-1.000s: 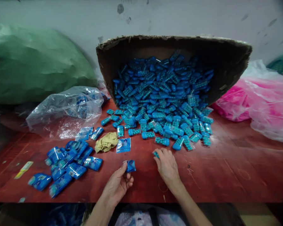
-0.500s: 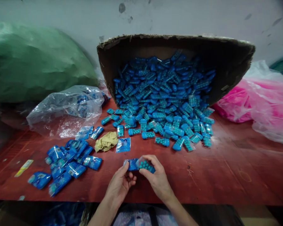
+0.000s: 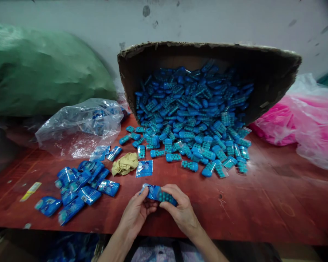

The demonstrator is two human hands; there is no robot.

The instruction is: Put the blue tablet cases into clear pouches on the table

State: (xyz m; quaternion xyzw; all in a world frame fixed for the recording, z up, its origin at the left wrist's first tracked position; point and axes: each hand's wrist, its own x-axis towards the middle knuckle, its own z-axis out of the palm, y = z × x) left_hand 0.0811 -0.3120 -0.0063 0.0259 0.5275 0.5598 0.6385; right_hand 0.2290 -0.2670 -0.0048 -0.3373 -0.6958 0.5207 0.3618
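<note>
Left hand [image 3: 135,214]: closed on a blue wrapper [image 3: 151,191], held just above the near table [image 3: 262,211] edge.
Right hand [image 3: 182,211]: closed on a blue bead capsule [image 3: 166,197], pressed against the wrapper.
Beyond: loose capsules [image 3: 191,120] are spilled from a tipped cardboard box [image 3: 273,72].

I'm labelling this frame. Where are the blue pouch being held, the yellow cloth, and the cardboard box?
blue pouch [image 3: 153,191]: head view, printed face left of the fingers.
yellow cloth [image 3: 125,164]: head view, crumpled middle.
cardboard box [image 3: 270,74]: head view, inner right wall.
</note>
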